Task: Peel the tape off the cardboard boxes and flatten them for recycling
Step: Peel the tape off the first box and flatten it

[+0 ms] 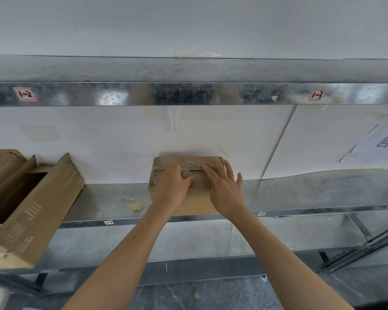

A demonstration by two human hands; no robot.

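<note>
**Even, soft light with a wide-angle bend**

Bright, diffuse light fills the scene, and the white wall reads flat. The galvanised shelf rail (188, 93) carries patchy glare and smeared reflections. Only faint shadow sits beneath the left hand (173, 186) and right hand (224, 189) on the cardboard box (164, 166). Straight shelf lines bow towards the edges, and the paper sign (381, 144) at far right looks stretched. Detail is soft throughout.
</note>
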